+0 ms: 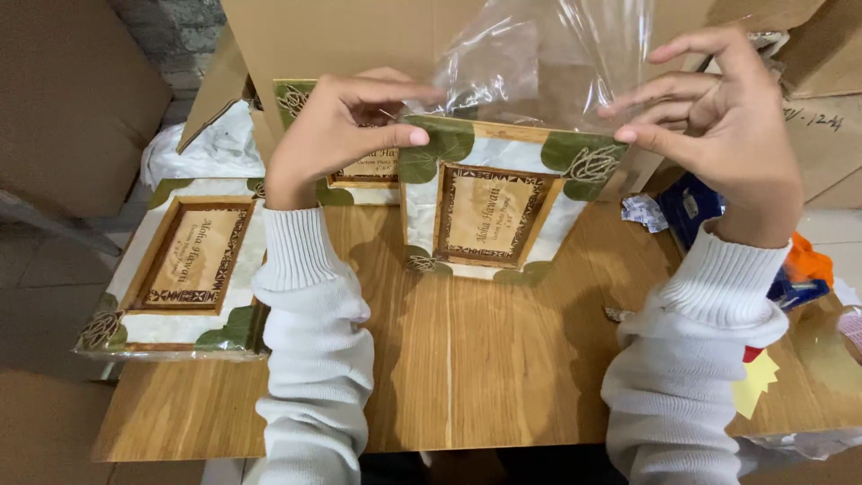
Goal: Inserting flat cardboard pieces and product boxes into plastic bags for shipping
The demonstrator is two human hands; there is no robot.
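Observation:
A small picture frame with white shell-like panels, green leaf corners and a brown inner border stands upright on the wooden table, partly inside a clear plastic bag. My left hand pinches the bag's left edge at the frame's top left corner. My right hand holds the bag's right edge at the top right corner, fingers spread. Both arms wear white knit sleeves.
A similar frame lies flat at the table's left edge, and another stands behind my left hand. Cardboard boxes rise at the back. Blue and orange items and yellow paper lie at right.

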